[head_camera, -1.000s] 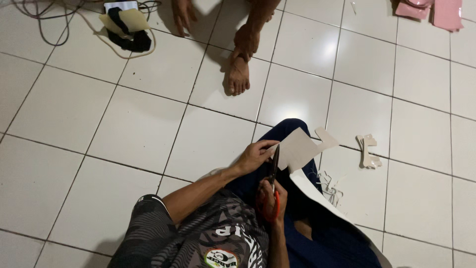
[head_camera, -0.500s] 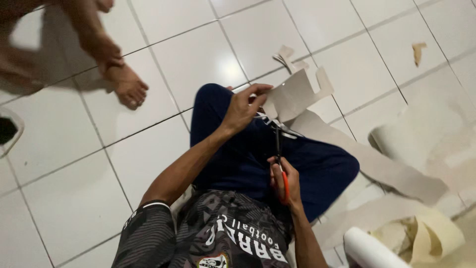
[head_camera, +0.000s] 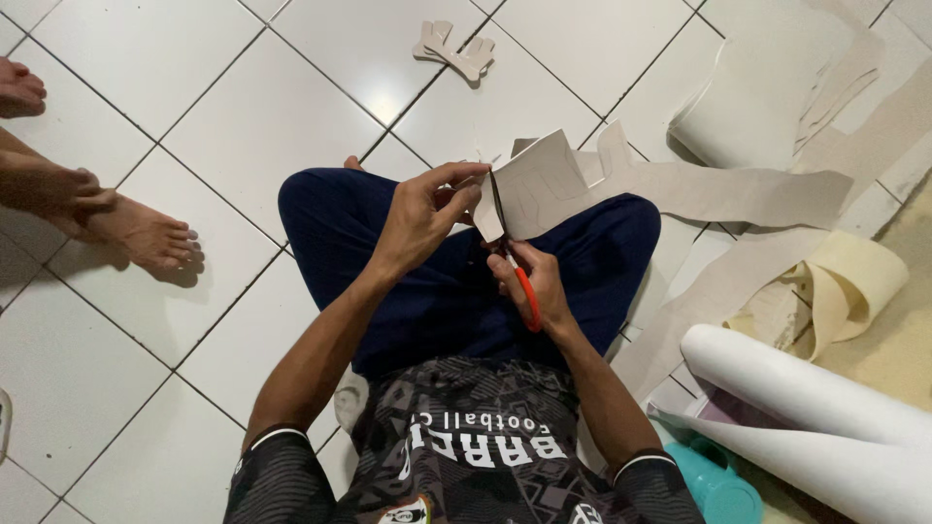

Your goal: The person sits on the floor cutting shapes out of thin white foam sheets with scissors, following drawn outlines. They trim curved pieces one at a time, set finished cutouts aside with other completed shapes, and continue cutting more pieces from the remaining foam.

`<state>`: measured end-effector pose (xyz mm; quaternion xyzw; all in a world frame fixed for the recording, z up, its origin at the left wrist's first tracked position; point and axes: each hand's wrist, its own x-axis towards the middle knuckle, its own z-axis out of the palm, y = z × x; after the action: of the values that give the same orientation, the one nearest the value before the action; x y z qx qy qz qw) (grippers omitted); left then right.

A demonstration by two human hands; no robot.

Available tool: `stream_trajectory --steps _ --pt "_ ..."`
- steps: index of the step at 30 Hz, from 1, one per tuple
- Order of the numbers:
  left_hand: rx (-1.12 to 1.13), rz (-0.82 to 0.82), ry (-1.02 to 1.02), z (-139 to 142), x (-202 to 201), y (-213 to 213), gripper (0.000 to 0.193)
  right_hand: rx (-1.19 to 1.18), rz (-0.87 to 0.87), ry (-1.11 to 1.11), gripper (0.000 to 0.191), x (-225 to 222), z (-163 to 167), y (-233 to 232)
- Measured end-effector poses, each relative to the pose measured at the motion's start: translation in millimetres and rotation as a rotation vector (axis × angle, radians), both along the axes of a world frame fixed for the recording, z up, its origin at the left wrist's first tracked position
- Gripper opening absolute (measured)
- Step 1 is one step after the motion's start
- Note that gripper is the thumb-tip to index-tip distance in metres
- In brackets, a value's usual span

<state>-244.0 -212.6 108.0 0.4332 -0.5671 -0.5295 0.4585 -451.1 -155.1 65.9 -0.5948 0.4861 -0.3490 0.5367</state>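
While a sheet of stiff paper [head_camera: 544, 184] is pinched at its edge by the closed left hand [head_camera: 422, 218] above the lap, orange-handled scissors [head_camera: 519, 281] are gripped in the closed right hand [head_camera: 534, 281], blades at the sheet's lower edge. Cut pieces [head_camera: 451, 49] lie on the floor [head_camera: 243, 116] ahead; white rolls [head_camera: 806, 398] are seen at right.

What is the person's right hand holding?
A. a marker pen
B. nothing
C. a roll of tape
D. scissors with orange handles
D: the right hand grips orange-handled scissors cutting into the beige sheet that the left hand holds up.
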Motion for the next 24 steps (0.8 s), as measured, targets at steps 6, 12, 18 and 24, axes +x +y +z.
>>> stream_trajectory --steps 6,12,18,24 --pt "0.015 -0.021 -0.064 2.0 -9.7 15.2 0.03 0.053 -0.028 -0.065 0.04 -8.5 -0.4 16.6" --pt "0.062 -0.024 -0.041 -1.4 -13.1 29.8 0.032 0.056 -0.004 -0.081 0.038 -14.2 -2.3 30.3" --pt "0.135 -0.019 0.093 -1.7 -2.3 40.5 0.033 0.153 0.008 -0.261 0.036 -0.4 6.0 39.4" --pt "0.168 0.031 0.23 -9.8 -5.3 47.0 0.034 0.181 -0.007 -0.27 0.034 7.2 6.8 38.9"
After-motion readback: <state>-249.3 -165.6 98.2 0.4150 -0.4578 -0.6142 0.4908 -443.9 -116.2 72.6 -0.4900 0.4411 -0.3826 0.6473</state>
